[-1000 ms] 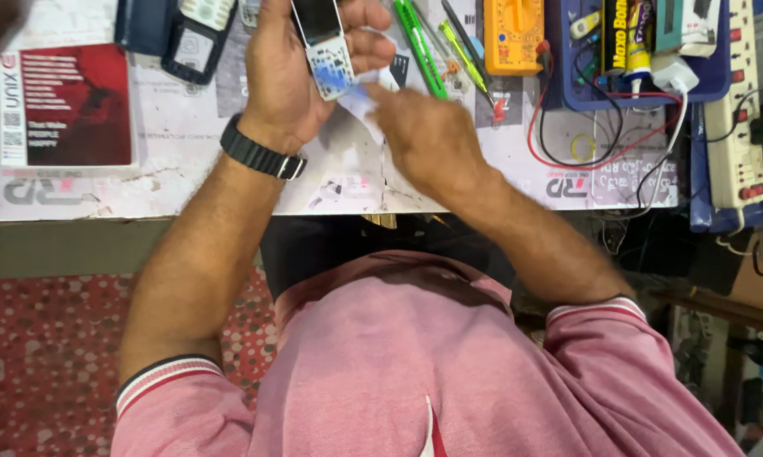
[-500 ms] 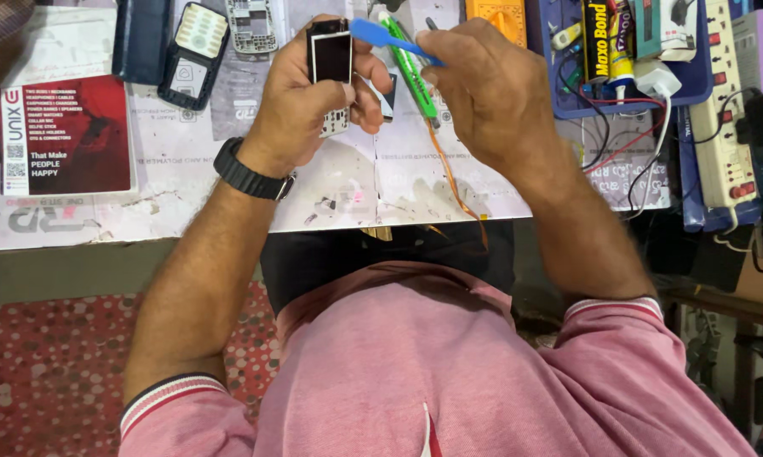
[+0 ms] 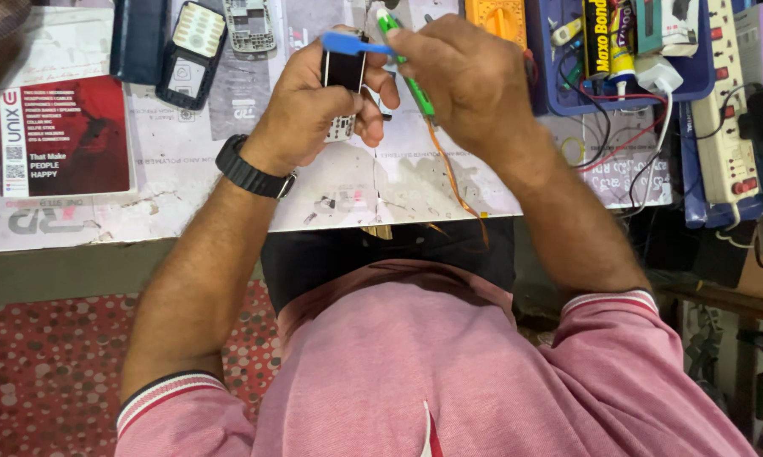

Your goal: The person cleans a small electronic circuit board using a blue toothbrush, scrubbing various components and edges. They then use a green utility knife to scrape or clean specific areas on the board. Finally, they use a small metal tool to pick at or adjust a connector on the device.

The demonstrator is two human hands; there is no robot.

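Blue plastic marks the flat pry tool [image 3: 346, 43] pinched in the right hand [image 3: 462, 80], whose fingers are closed around its handle while the tip lies across the top edge of a small keypad phone [image 3: 344, 85]. The left hand [image 3: 314, 106], with a black wristwatch [image 3: 250, 173] at the wrist, is wrapped around that phone and holds it upright above the tabletop [image 3: 348, 182]. A green-handled tool [image 3: 407, 63] lies just behind the hands. Farther left rest a loose keypad frame [image 3: 193, 42] and a red and white booklet [image 3: 64, 118]; a blue tray [image 3: 627, 59] of glue tubes sits to the right.
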